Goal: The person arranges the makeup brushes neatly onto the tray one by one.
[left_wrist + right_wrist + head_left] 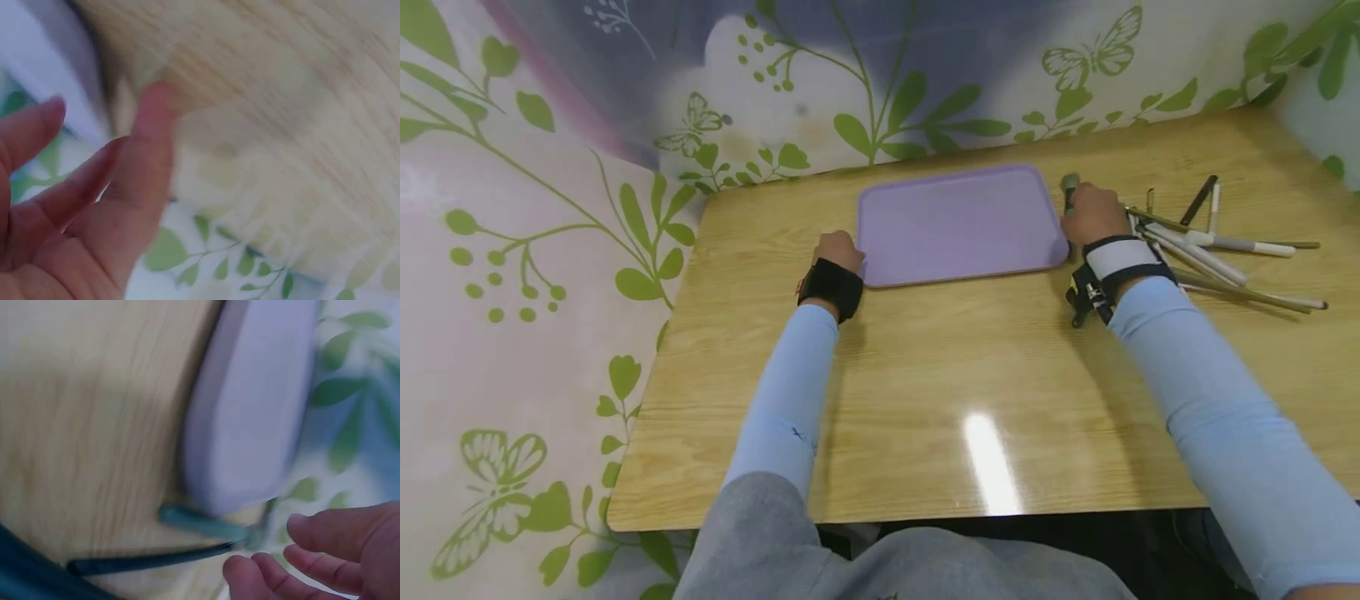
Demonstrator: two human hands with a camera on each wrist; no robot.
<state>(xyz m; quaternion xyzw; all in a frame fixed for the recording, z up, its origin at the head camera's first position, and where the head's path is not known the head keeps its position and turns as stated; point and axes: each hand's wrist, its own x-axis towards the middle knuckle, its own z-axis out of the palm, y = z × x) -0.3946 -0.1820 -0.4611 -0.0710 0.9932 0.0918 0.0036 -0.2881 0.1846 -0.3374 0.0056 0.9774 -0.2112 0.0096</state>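
1. Left hand (pixel 837 250): positioned at the tray's left edge. Fingers are loosely extended, gripping nothing; the placement probably keeps that end within reach.
2. Tray (pixel 955 225): lies on the desk (pixel 917 358) between both hands. The desk supports it, so no grip appears necessary.
3. Right hand (pixel 1096 215): beside the tray's right end, near green pieces (pixel 200 524). Fingers are parted, apparently grasping nothing.
4. Sticks (pixel 1201 238): heaped farther right, presumably to stay off the tray.
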